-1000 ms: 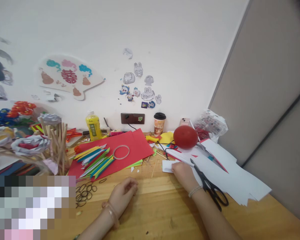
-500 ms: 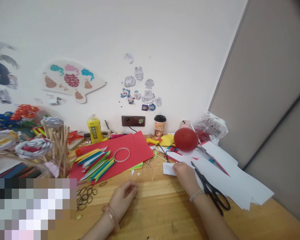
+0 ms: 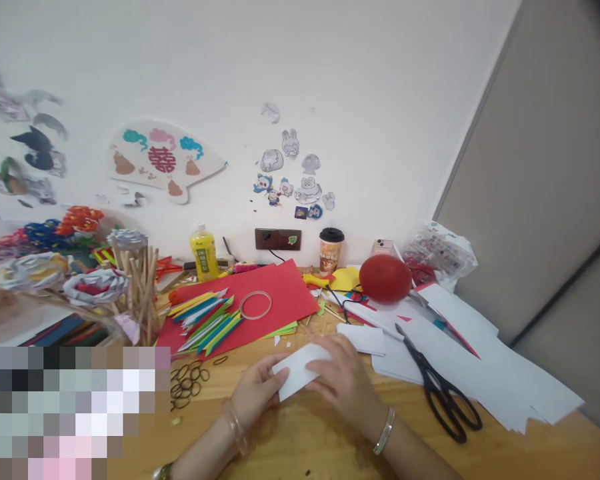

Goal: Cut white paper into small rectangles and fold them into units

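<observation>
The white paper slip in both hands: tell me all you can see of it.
The white paper slip is a small, plain, roughly rectangular piece, apparently thin paper, unmarked on the side showing. It tilts, its right end higher, low over the wooden table. The left hand pinches its lower left edge; the right hand covers its upper right end. Its underside is hidden.

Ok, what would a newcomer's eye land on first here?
Probably both hands, left hand and right hand, holding a white paper piece above the near edge of the wooden table. Next, the red ball by the wall and the black scissors lying on white sheets to the right.
</observation>
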The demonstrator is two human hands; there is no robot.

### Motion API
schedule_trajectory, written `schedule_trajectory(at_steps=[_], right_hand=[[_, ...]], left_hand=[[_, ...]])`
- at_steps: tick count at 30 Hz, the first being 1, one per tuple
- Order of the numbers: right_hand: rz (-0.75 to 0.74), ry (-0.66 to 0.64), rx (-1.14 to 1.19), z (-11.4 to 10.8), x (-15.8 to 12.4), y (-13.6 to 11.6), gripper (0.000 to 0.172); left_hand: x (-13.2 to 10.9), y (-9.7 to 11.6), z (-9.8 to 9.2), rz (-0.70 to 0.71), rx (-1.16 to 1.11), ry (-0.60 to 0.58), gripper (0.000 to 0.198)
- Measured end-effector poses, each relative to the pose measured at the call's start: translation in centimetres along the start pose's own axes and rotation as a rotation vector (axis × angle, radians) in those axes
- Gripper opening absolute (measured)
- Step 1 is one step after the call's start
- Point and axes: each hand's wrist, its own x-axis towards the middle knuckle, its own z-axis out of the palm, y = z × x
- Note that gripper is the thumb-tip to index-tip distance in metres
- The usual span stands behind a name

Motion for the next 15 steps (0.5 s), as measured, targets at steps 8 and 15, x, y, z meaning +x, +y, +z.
schedule_trajectory(at_steps=[8, 15], right_hand=[[0.604, 0.078, 0.771, 0.8, -0.4, 1.6, 0.035], [0.589, 0.013, 1.217, -0.2, 0.5, 0.4, 0.065]], left_hand=[[-0.4, -0.3, 0.2, -0.035, 0.054, -0.083, 0.037], [-0.3, -0.6, 0.3, -0.059, 0.008, -0.154, 0.039]])
